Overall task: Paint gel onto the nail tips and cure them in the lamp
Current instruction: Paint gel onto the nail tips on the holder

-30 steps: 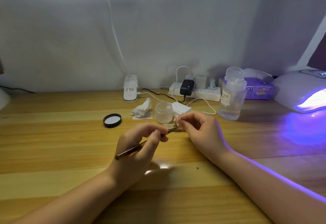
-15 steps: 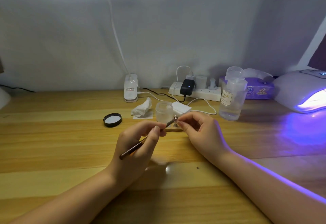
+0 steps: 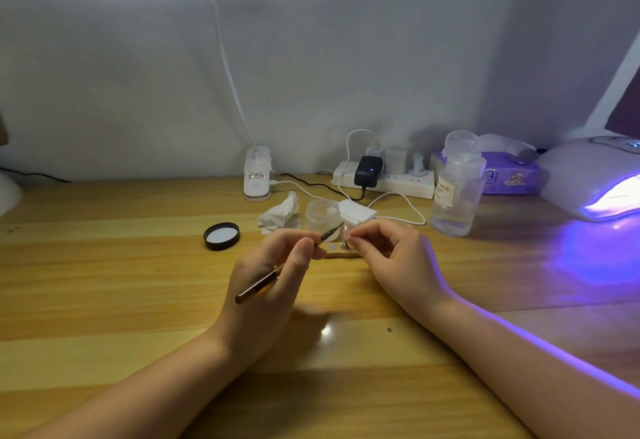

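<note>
1. Head view: the left hand (image 3: 273, 276) is gripping the brush (image 3: 287, 264) like a pen, fingers curled round the shaft, so the bristle end is pointing up toward the nail tip (image 3: 347, 232); that angle is probably giving fine control over the stroke.
2. The right hand (image 3: 391, 255) is pinching the nail tip between thumb and fingertips, lifting it clear of the table (image 3: 104, 265) near the middle, likely to steady it against the brush.
3. Just under the tip, a small wooden stand (image 3: 341, 252) is lying flat, seemingly waiting to receive painted tips.
4. The open gel jar (image 3: 322, 214) is sitting just behind the hands, its black lid (image 3: 221, 236) set aside to the left, keeping gel within easy reach.
5. The curing lamp (image 3: 595, 179) is glowing violet at the table's far right edge, ready for curing.
</note>
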Available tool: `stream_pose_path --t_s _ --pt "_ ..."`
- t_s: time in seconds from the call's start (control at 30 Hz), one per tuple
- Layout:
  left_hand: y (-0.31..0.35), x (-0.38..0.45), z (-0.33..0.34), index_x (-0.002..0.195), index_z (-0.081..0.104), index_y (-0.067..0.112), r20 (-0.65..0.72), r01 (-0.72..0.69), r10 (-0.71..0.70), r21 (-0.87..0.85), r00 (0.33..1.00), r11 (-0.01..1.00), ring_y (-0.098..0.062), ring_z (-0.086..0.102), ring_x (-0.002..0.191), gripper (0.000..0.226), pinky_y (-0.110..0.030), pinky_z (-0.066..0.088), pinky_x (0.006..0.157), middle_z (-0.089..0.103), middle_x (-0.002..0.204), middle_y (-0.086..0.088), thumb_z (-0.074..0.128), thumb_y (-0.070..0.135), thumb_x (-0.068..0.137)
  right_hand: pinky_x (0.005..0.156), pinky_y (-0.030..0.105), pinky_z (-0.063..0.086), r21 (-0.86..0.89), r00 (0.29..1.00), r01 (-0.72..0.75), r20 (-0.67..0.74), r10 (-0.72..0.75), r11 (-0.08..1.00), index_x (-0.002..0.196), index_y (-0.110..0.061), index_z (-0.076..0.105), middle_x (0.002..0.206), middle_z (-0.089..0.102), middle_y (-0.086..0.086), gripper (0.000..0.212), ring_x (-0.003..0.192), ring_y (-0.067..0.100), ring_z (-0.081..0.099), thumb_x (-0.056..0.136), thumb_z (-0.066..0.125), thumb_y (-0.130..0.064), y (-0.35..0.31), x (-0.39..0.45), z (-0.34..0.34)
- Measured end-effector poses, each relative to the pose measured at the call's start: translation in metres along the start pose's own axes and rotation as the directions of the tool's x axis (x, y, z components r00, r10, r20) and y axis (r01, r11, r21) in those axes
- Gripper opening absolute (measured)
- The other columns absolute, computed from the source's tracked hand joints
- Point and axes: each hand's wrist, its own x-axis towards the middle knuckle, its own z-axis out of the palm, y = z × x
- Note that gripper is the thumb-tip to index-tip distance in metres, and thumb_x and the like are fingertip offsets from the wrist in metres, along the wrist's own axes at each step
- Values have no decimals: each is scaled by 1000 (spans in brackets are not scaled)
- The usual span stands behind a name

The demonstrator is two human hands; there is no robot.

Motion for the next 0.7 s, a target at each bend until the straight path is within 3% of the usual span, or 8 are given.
stream_pose_path --t_s 0.23,0.33,0.53,0.7 --pt "3 -2 0 98 70 13 17 -15 16 -60 1000 998 -18 70 85 29 -28 55 73 73 88 -4 49 32 93 70 12 49 9 1000 -18 -22 18 1000 97 -15 72 85 70 -8 13 79 0 65 87 67 -8 1 0 1" --pt "3 -2 1 96 68 11 -20 -19 17 -81 1000 997 -18 70 83 29 -27 55 74 72 88 -7 48 32 92 72 16 52 6 999 -20 -24 21 1000 97 -14 72 85 71 -6 12 80 2 65 87 67 -9 0 0 0" --pt "3 0 -1 109 68 13 14 -46 45 52 999 998 -12 69 94 32 -25 54 78 73 95 6 51 35 93 75 31 54 -50 1000 1 -3 -2 999 99 -12 72 88 70 -2 13 83 9 65 88 67 -12 -3 -1 0" --pt "4 0 0 108 70 15 27 -67 65 61 997 996 -15 70 94 28 -31 55 79 74 95 5 54 31 91 72 26 54 -83 1000 23 -4 -23 996 100 -13 72 88 69 -3 13 81 7 63 87 67 -13 -3 -1 0"
